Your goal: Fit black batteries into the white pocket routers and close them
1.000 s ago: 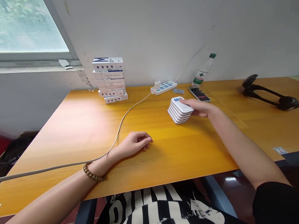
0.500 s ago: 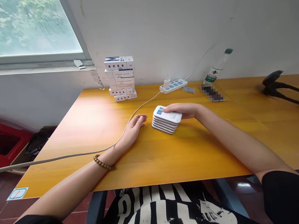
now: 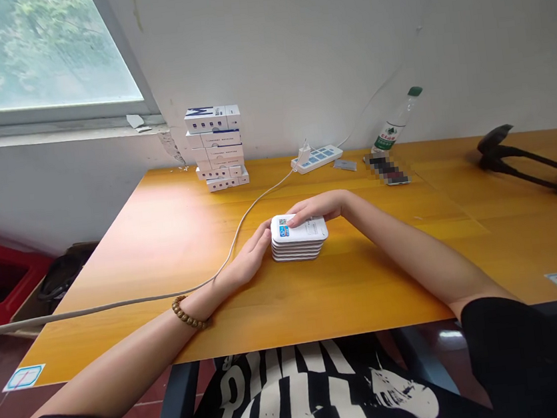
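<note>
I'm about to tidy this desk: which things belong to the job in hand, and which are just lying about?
In the job:
stack of flat white cases
right hand, thumb on top of it
left hand, at its left end

Apparently just lying about:
bottle
phone
small grey card
power strip
white cable
pile of boxes (perhaps related; no hand on it)

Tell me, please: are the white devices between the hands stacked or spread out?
Stacked: the white devices form one pile, their edges layered, and the right hand grips it.
</note>
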A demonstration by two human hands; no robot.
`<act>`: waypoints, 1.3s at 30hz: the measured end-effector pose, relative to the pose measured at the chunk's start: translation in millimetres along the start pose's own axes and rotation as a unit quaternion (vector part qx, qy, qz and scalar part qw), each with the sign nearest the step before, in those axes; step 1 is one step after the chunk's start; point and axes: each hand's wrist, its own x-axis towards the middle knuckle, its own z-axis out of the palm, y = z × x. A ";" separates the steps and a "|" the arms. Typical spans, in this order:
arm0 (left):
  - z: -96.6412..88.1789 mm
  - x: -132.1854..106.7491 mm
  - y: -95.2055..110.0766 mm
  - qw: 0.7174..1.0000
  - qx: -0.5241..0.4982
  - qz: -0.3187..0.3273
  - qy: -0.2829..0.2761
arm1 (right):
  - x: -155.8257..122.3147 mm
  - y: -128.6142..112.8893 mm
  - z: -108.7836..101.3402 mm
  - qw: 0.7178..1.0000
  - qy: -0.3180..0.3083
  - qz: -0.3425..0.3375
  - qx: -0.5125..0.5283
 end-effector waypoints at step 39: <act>-4.1 0.4 4.7 0.992 0.122 0.020 -0.033 | -74.6 17.9 63.6 0.891 0.313 -0.096 -0.315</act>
